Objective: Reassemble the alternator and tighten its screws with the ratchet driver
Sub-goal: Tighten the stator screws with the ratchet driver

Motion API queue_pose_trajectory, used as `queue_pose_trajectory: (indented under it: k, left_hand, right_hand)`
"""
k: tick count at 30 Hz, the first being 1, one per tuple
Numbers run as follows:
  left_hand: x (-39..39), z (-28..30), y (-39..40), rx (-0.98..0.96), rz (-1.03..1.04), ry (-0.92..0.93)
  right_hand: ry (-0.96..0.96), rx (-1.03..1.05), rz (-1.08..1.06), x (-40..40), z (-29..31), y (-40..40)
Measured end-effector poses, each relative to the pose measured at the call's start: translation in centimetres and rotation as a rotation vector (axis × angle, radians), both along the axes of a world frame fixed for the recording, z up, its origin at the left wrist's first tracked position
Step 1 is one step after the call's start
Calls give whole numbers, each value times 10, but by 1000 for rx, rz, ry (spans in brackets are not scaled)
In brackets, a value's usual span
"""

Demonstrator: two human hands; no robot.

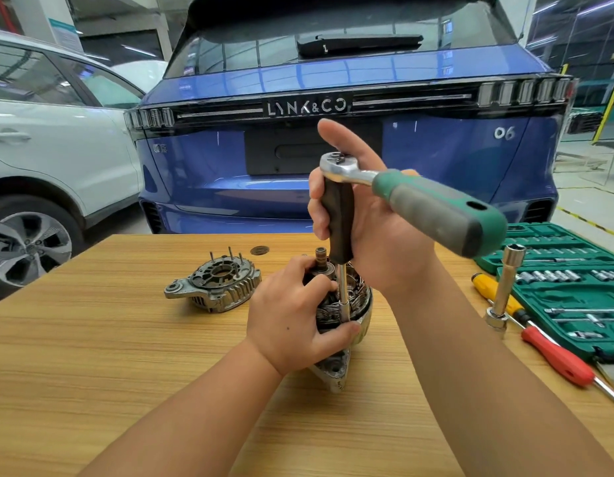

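Now the right hand [364, 215] grips the ratchet [412, 197], the left [291, 315] clasps the alternator [350, 304]; keep the shaft plumb, socket probably seated.

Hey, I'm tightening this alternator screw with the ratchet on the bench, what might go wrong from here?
1. The left hand steadies the alternator with its thumb right beside the socket; a slip may pinch it.
2. The ratchet sits high on a long driver, so sideways pull may tilt the socket off the screw.
3. The alternator stands unclamped on the table and may tip.
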State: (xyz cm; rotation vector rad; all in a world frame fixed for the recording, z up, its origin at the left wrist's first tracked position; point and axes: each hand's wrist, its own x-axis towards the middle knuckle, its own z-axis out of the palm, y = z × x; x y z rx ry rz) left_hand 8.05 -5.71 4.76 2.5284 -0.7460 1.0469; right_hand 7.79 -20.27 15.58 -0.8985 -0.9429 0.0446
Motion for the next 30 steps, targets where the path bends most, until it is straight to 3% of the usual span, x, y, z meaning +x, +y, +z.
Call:
queue_pose_trajectory:
  k: [2, 7, 12, 14, 16, 19, 23, 30]
  left_hand:
    - [0, 0, 0, 1, -3, 3]
    - [1, 0, 0, 7, 0, 4]
    - [0, -1, -2, 8, 10, -12]
    - [0, -1, -1, -2, 1, -18]
    - [1, -1, -1, -6, -4, -25]
    - [1, -2, -1, -6, -7, -32]
    - [2, -1, 0, -7, -11, -20]
    - [4, -1, 4, 6, -43, -3]
  right_hand:
    - [41, -2, 35, 3, 0, -3]
    - [171, -61, -193, 0, 3, 5]
    - [182, -68, -731, -7, 6, 9]
    - [276, -86, -659, -6, 8, 2]
    - [349, -115, -375, -4, 12, -11]
    - [282, -151, -164, -3, 11, -22]
    - [95, -230, -324, -11, 9, -5]
    - [109, -145, -563, -17, 7, 16]
